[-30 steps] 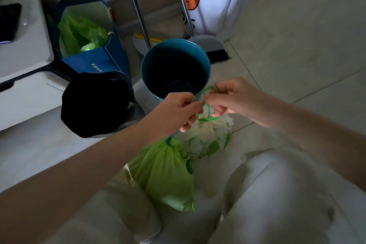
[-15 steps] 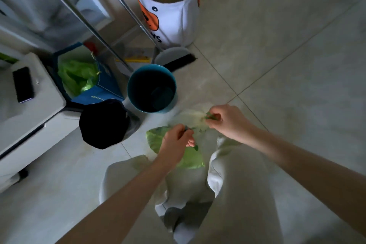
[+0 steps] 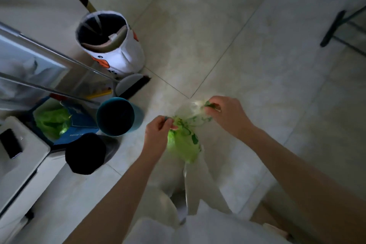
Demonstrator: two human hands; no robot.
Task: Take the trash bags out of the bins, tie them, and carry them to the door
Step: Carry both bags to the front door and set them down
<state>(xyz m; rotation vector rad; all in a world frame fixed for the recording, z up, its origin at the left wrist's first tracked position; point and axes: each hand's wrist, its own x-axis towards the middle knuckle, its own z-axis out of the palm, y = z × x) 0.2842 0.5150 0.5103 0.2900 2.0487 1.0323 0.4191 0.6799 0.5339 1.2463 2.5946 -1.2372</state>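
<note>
A green trash bag (image 3: 183, 144) hangs below my left hand (image 3: 158, 132), which is closed on its gathered neck. A white trash bag (image 3: 191, 111) with green print hangs between my hands, and my right hand (image 3: 225, 111) pinches its green drawstring. Both bags are off the floor, in front of my legs. The round teal bin (image 3: 115, 117) stands bare to the left of my left hand. A blue bin (image 3: 79, 125) further left holds another green bag (image 3: 52, 123).
A white fabric basket (image 3: 116, 53) with an orange print stands at the back by a dustpan (image 3: 130, 85). A black bin (image 3: 85, 153) sits beside a white cabinet (image 3: 29, 164) with a phone (image 3: 10, 145) on it. A black stand leg (image 3: 332, 27) is far right.
My view has risen well above the floor and the bins look smaller. Both hands lifted the bags with them, and my right hand pulled the drawstring out to the right.
</note>
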